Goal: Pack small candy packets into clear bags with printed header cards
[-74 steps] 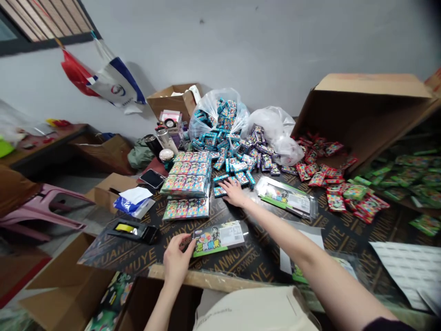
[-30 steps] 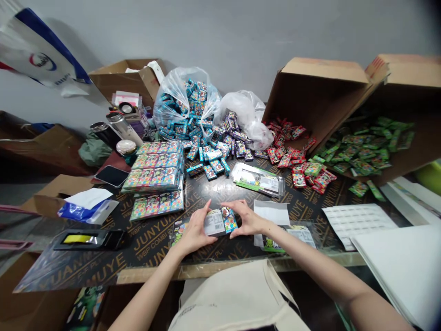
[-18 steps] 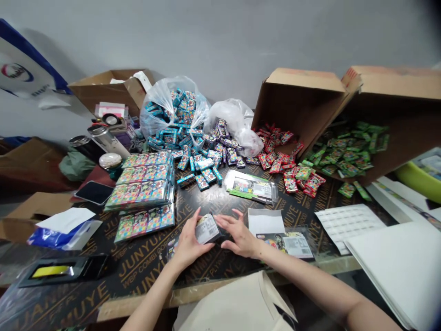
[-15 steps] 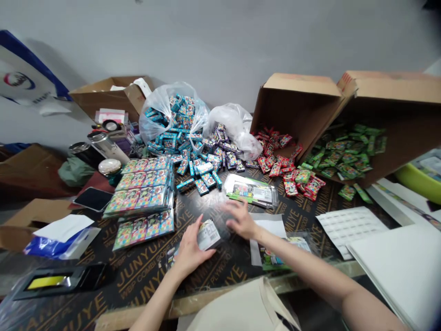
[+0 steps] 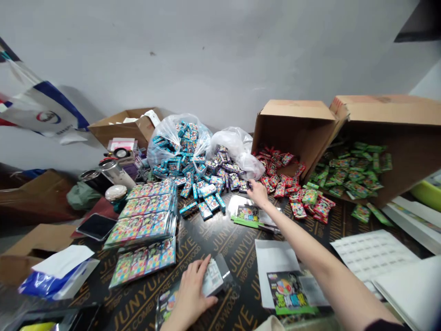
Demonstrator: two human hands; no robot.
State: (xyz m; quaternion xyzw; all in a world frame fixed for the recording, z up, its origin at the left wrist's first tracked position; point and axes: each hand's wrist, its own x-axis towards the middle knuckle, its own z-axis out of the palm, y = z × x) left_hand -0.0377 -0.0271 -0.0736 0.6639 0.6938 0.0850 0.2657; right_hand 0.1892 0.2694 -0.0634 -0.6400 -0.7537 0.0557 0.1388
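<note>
My left hand (image 5: 193, 290) lies over a clear plastic packet (image 5: 214, 278) with a barcode label and a printed card, its thumb and fingers gripping the packet against the tabletop. My right hand (image 5: 258, 193) reaches across to the near edge of the small purple candy boxes (image 5: 223, 162). Its fingertips are pinched on a dark purple candy box (image 5: 248, 185), mostly hidden by the fingers. Below that forearm is a stack of printed card packets (image 5: 245, 214). Nearer me lies another printed packet (image 5: 288, 290) on white paper.
Blue candy boxes (image 5: 188, 158) spill from a clear bag. Red boxes (image 5: 280, 177) and green boxes (image 5: 354, 170) spill from tipped cartons. Stacked filled packs (image 5: 143, 211), a phone (image 5: 96, 227) and metal flasks (image 5: 117, 173) stand left. A label sheet (image 5: 375, 253) lies right.
My right hand has moved away from the packet by my left hand, forward and right to the purple boxes, closing on one. My left hand stays on its packet. The view has tilted up.
</note>
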